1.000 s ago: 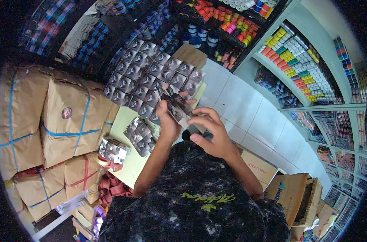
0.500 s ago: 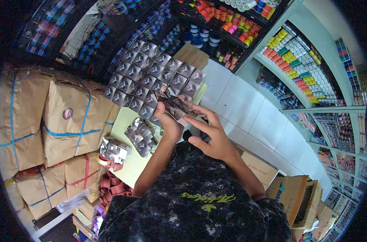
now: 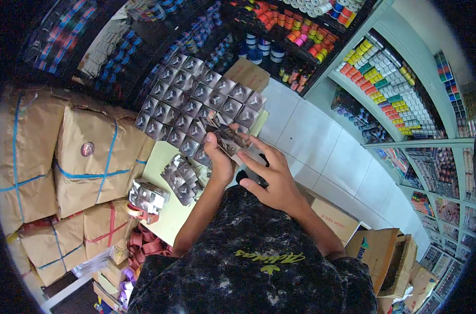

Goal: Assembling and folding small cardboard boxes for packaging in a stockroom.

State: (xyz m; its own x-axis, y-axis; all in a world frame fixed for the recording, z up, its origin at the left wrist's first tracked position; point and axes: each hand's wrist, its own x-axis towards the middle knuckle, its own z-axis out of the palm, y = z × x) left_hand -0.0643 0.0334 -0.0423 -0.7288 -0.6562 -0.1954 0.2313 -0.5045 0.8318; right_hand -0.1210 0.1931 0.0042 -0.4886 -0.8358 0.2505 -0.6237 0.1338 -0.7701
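Note:
A small grey-and-brown printed carton (image 3: 228, 141) with shiny surfaces is held in front of my chest. My left hand (image 3: 220, 161) grips it from the left, thumb up along its near side and other fingers partly hidden behind it. On its right side my right hand (image 3: 275, 172) touches it with the fingertips, thumb apart from it. Just beyond stands a large block of similar small boxes (image 3: 183, 97) in rows, each with a winged emblem on top. Nearer on the left lies a smaller pile of grey cartons (image 3: 179, 180), some tilted, on the pale yellow table (image 3: 167, 222).
A tape dispenser (image 3: 144, 213) sits near silvery packages (image 3: 149, 194). Brown paper parcels (image 3: 86, 157) tied with blue and red straps are stacked left. Open cardboard boxes (image 3: 376, 256) stand at the lower right. Shelves of coloured thread spools (image 3: 389, 83) rise beyond the tiled floor (image 3: 321, 141).
My hands keep hold of the carton in almost the same place. The right hand has shifted slightly left and down, its fingers a little closer round the carton's side.

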